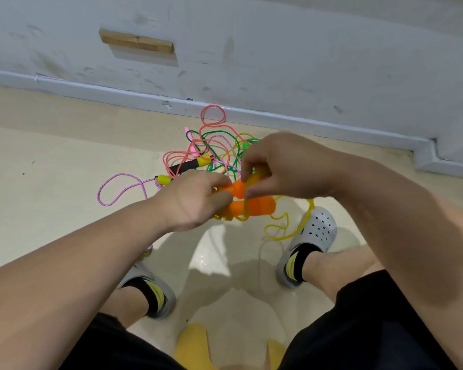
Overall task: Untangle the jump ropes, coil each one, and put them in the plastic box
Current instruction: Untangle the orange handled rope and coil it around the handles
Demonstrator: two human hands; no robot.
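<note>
My left hand [195,200] and right hand [275,166] grip 2 orange handles [259,206]. They block part of the rope tangle [211,145] behind

Orange handles [254,206], yellow cord [286,231] (translucent).

The left hand [195,201] gripped the orange handles [251,205], the right hand [275,164] pinching them from two o'clock; yellow rope [286,231] dangled at five o'clock, the tangled ropes [214,148] lying at twelve o'clock.
</note>
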